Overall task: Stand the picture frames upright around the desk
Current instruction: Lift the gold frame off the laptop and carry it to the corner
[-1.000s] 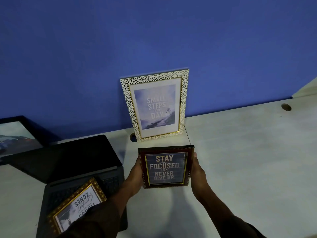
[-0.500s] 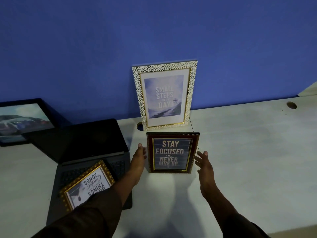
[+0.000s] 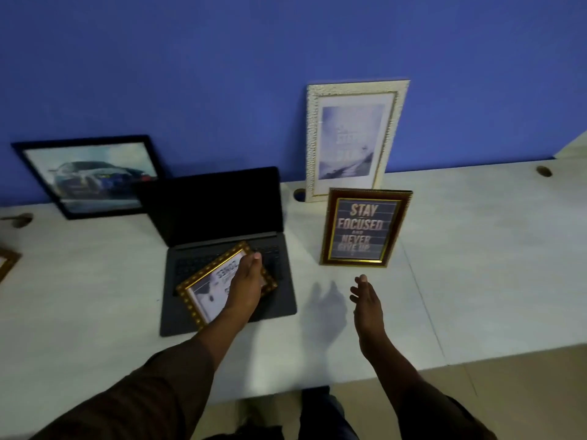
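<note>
A brown frame (image 3: pixel 365 228) reading "STAY FOCUSED AND NEVER GIVE UP" stands upright on the white desk (image 3: pixel 482 249), untouched. Behind it a white-and-gold frame (image 3: pixel 352 138) leans on the blue wall. A gold studded frame (image 3: pixel 206 296) lies flat and askew on the laptop's keyboard. My left hand (image 3: pixel 246 281) lies over its right half, fingertips at its far edge; blur hides whether it grips. My right hand (image 3: pixel 367 300) hovers open, a little in front of the brown frame.
The open black laptop (image 3: pixel 216 204) sits left of centre. A black frame with a car picture (image 3: pixel 89 176) leans on the wall at far left. A gold frame corner (image 3: pixel 6 262) shows at the left edge. The desk's front edge runs near my arms.
Both hands let go of the brown frame, which stays standing. My left hand moved left onto the gold frame on the laptop, my right hand drew back, and the view swung left.
</note>
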Demonstrator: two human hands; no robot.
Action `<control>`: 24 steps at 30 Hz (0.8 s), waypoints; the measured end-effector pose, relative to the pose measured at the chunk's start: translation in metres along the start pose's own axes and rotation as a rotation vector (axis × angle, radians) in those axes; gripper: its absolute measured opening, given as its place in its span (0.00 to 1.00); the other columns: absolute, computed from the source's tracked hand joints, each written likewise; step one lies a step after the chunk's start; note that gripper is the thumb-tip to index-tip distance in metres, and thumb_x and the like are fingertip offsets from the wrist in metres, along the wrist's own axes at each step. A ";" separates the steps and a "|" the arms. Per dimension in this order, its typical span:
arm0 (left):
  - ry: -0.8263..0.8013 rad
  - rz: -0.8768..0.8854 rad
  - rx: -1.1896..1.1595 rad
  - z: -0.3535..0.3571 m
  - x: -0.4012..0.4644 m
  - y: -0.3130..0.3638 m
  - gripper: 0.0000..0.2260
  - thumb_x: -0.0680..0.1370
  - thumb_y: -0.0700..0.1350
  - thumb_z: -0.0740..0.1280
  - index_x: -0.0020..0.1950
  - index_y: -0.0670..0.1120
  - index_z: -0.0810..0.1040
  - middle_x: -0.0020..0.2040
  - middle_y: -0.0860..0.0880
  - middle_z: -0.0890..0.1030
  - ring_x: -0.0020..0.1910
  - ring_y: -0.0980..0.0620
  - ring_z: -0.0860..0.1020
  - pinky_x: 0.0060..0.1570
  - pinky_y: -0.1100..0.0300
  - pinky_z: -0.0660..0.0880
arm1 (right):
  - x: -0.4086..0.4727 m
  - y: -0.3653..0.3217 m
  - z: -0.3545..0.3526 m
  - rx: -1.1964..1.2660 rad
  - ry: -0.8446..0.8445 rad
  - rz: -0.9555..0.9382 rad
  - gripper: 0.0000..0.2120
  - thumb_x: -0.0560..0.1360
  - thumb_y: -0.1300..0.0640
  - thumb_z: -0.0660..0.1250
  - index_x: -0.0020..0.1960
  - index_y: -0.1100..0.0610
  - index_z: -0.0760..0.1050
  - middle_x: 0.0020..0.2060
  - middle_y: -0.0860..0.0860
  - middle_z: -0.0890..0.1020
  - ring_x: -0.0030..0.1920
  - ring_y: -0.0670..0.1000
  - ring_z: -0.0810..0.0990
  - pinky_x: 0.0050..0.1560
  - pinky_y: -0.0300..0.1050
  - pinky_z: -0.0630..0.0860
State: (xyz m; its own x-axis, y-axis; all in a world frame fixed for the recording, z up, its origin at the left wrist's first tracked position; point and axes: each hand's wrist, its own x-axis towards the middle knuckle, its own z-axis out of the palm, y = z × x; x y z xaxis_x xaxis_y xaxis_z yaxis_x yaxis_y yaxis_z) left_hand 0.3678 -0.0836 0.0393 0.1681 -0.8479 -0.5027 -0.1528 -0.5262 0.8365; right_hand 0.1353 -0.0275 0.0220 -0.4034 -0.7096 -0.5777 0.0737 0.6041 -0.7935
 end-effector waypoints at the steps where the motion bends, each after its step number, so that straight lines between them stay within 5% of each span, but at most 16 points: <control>1: 0.021 0.003 0.003 -0.019 -0.006 -0.010 0.20 0.85 0.57 0.54 0.72 0.50 0.72 0.69 0.47 0.75 0.71 0.45 0.72 0.71 0.51 0.67 | -0.011 0.003 0.014 -0.011 -0.030 -0.010 0.31 0.82 0.35 0.51 0.76 0.53 0.69 0.71 0.56 0.76 0.68 0.58 0.76 0.68 0.58 0.70; 6: 0.055 -0.100 -0.002 -0.093 -0.029 -0.045 0.21 0.82 0.63 0.56 0.70 0.54 0.73 0.62 0.50 0.79 0.59 0.48 0.79 0.61 0.49 0.77 | -0.042 0.009 0.070 -0.068 -0.155 -0.046 0.28 0.82 0.35 0.55 0.75 0.51 0.69 0.69 0.55 0.77 0.65 0.57 0.76 0.64 0.55 0.71; 9: 0.055 -0.126 -0.024 -0.124 -0.037 -0.060 0.15 0.84 0.56 0.58 0.66 0.52 0.76 0.56 0.50 0.83 0.49 0.55 0.81 0.41 0.61 0.77 | -0.051 0.013 0.094 -0.157 -0.218 -0.065 0.26 0.80 0.35 0.58 0.71 0.50 0.73 0.66 0.54 0.79 0.64 0.57 0.78 0.62 0.55 0.74; 15: 0.042 -0.273 0.046 -0.136 -0.041 -0.090 0.18 0.83 0.57 0.60 0.67 0.48 0.73 0.60 0.47 0.78 0.57 0.46 0.76 0.62 0.51 0.72 | -0.040 0.014 0.119 -0.347 -0.262 -0.081 0.19 0.81 0.44 0.64 0.68 0.52 0.74 0.61 0.55 0.82 0.59 0.56 0.81 0.60 0.57 0.79; 24: 0.098 -0.335 -0.002 -0.116 -0.038 -0.103 0.24 0.80 0.58 0.64 0.72 0.47 0.71 0.65 0.46 0.78 0.61 0.45 0.76 0.60 0.52 0.71 | 0.002 -0.003 0.143 -0.568 -0.300 -0.167 0.19 0.83 0.50 0.61 0.71 0.57 0.71 0.65 0.57 0.79 0.63 0.60 0.78 0.60 0.53 0.74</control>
State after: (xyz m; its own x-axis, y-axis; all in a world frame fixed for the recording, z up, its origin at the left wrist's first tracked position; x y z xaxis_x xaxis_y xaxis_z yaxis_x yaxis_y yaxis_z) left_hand 0.4901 0.0100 -0.0022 0.3011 -0.6181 -0.7261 -0.0713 -0.7739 0.6292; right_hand 0.2648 -0.0828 -0.0045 -0.0904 -0.8309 -0.5491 -0.4934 0.5163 -0.7000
